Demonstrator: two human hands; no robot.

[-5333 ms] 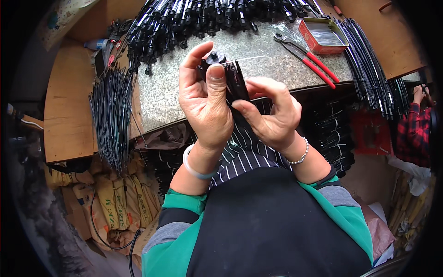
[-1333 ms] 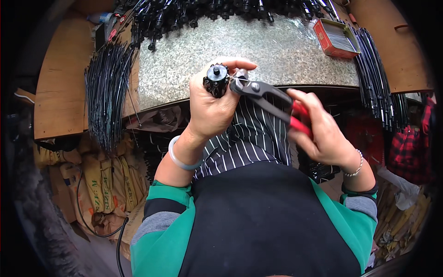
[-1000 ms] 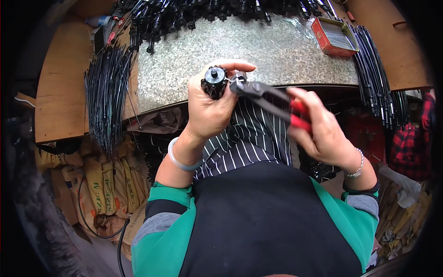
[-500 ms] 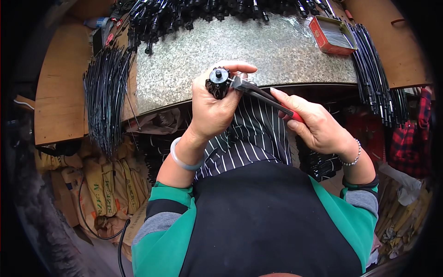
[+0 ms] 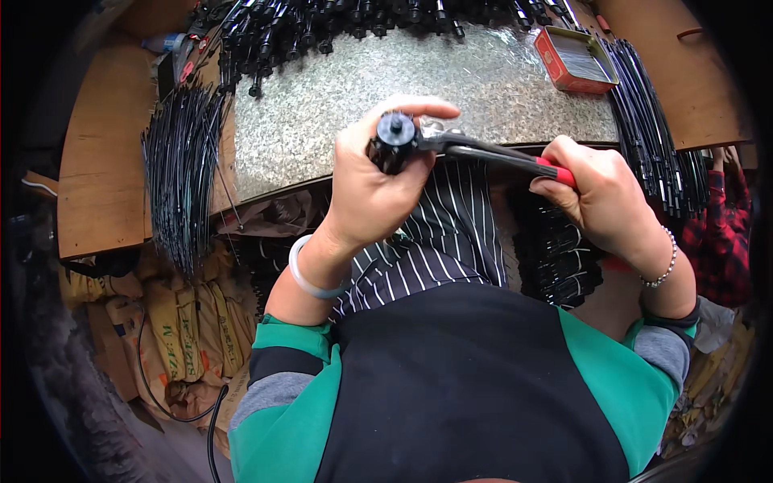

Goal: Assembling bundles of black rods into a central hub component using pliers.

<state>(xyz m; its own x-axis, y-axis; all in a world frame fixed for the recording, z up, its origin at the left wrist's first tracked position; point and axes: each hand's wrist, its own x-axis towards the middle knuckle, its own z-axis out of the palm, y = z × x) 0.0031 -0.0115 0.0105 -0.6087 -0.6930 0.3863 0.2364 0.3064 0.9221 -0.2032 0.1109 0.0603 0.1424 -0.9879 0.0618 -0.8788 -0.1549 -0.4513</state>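
My left hand point(image 5: 372, 200) is wrapped round a black cylindrical part point(image 5: 396, 131), seen end-on above the front edge of the table. A round disc with a small knob at its centre forms its near end. My right hand point(image 5: 605, 187) grips the red-sleeved handles of dark metal pliers point(image 5: 499, 153), out to the right. Their head meets the right side of the black part, beside my left fingers. Exactly what the jaws bite is blurred and partly hidden.
A speckled stone-look tabletop point(image 5: 322, 121) lies ahead. Along its back are heaped black rods with fittings point(image 5: 322, 20). Bundles of thin black rods hang over the edge at left point(image 5: 183, 169) and right point(image 5: 644, 121). A red open tin point(image 5: 576, 64) holds fine pins.
My right hand has swung right and slightly up with the pliers, which now lie flatter. The left hand and the black part have shifted slightly right.
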